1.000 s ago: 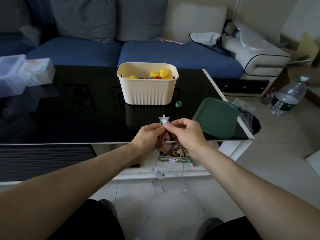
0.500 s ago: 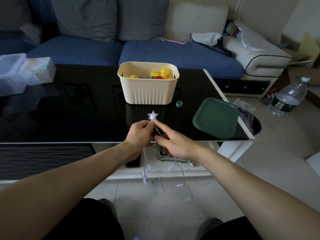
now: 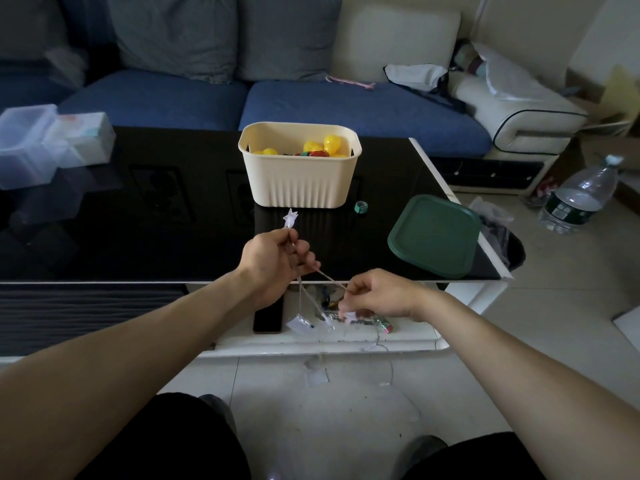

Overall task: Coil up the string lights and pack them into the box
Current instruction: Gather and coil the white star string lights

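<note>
My left hand [image 3: 275, 259] is closed on the thin wire of the string lights [image 3: 330, 278], with a white star light [image 3: 290, 218] sticking up above the fist. The wire runs taut down to my right hand [image 3: 375, 295], which pinches it near another small star. More wire and small stars hang below toward the floor [image 3: 381, 344]. The cream ribbed box [image 3: 300, 183] stands on the black table beyond my hands, holding yellow and red items. Its dark green lid [image 3: 434, 235] lies to the right.
The black glass table [image 3: 138, 220] has clear plastic containers [image 3: 45, 143] at far left and a small green tape roll [image 3: 361, 206]. A phone [image 3: 268, 315] lies on the lower white shelf. A water bottle [image 3: 581, 195] stands on the floor at right. A blue sofa sits behind.
My right hand has slid down and to the right along the wire, away from my left hand, stretching a length taut. My left hand keeps the star light and has shifted slightly left.
</note>
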Demonstrator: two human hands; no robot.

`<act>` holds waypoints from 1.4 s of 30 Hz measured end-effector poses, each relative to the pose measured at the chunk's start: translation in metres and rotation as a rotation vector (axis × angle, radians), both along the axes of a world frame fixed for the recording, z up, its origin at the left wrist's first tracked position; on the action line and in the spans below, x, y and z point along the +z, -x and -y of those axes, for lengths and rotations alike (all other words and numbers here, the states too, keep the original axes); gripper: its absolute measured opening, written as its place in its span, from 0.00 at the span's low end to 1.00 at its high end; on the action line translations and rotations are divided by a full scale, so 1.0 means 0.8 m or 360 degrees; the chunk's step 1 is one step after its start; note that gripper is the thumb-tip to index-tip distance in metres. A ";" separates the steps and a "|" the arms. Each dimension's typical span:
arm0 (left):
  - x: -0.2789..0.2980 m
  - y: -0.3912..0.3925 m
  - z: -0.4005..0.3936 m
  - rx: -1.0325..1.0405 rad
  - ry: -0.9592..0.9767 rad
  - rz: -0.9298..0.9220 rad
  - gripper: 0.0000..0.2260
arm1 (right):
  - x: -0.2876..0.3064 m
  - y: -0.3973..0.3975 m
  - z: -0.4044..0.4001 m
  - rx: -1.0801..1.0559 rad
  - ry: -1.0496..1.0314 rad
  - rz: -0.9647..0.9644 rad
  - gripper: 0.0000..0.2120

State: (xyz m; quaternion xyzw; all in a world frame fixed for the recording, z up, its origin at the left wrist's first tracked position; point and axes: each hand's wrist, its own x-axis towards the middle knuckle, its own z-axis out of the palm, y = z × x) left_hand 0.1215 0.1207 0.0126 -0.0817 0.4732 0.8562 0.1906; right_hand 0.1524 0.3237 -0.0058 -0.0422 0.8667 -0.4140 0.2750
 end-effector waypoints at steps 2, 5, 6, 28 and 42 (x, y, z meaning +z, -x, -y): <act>-0.003 0.000 0.001 -0.0011 -0.0035 0.0048 0.15 | -0.002 0.001 -0.007 -0.0002 0.0126 0.0184 0.08; -0.006 0.004 0.005 -0.0025 0.0034 0.0032 0.15 | -0.001 0.001 -0.020 0.0019 0.0109 0.0262 0.18; -0.007 0.006 0.007 -0.0021 0.0074 0.0010 0.15 | 0.000 0.001 -0.024 0.0016 0.0082 0.0268 0.22; -0.015 0.008 0.017 0.0246 0.0452 -0.0036 0.14 | 0.000 0.010 -0.065 -0.0626 0.0093 -0.0540 0.05; -0.006 -0.001 0.000 0.0028 0.0342 -0.0124 0.11 | 0.046 -0.006 -0.029 -0.0145 0.0228 -0.0355 0.06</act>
